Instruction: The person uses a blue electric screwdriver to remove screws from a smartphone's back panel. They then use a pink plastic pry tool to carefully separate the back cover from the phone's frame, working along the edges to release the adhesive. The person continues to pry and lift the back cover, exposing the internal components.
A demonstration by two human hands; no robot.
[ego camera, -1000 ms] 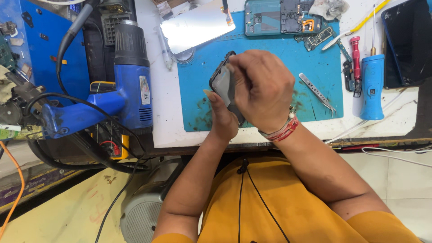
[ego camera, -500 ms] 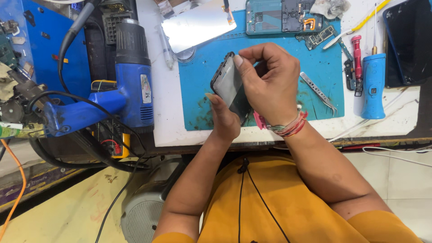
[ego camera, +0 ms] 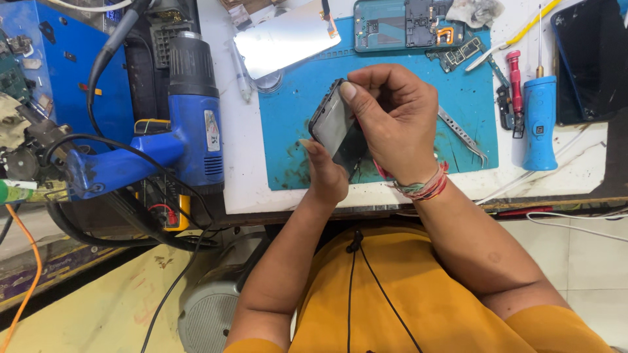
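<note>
Head view. Phone [ego camera: 337, 127] held up on edge over the blue mat [ego camera: 471, 85], near the front edge of the white table [ego camera: 242, 176], dark glass turned towards the left. Left hand [ego camera: 327, 173] cupped under the lower end, fingers closed on it from below. Right hand [ego camera: 396, 124] clamped on the upper half, thumb pressed onto the top corner of the glass, other fingers curled behind the back; whether a pick or blade sits under those fingers cannot be told.

Judging by the grip, a matter of working the screen or frame loose by hand. Best done with the left hand kept firm as the anchor and the right thumb pressing close to the rim, not mid-glass, where a thin panel cracks soonest. Better to move along the edge in small steps than to force one corner. Worth lowering closer to the mat, so that a slip costs little.

Around it: tweezers [ego camera: 463, 136] just right of the right hand, a blue screwdriver [ego camera: 540, 121] farther right, a bare phone frame [ego camera: 409, 25] and a loose shiny panel [ego camera: 288, 39] at the back, a blue heat gun [ego camera: 196, 124] well to the left.
</note>
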